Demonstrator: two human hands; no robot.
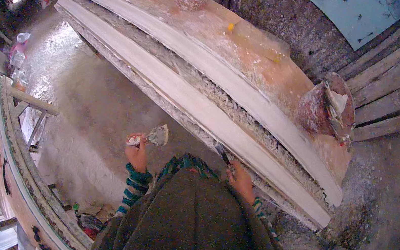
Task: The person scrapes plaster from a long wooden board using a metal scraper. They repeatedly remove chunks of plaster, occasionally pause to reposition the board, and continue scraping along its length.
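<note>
My left hand [136, 157] is closed around the handle of a putty knife [159, 135], whose wide blade is caked with pale plaster and held over the floor. In my right hand [241, 180] is a slim, dark-handled scraper [223, 152]. Its tip is at the near edge of a long white plaster moulding [174, 86], and whether it touches cannot be told. A second white moulding [210, 55] runs alongside, with a rough, crumb-filled gap between them. Both lie on a plaster-spattered, orange-brown tabletop [263, 72].
On the tabletop's far side stands a bucket [191, 0] with an orange, crusted inside. A tilted, plaster-smeared tub [312, 105] with tools sits at the right end. A curved bench frame [16, 160] stands at the lower left. Wooden planks [392, 101] lie at the right.
</note>
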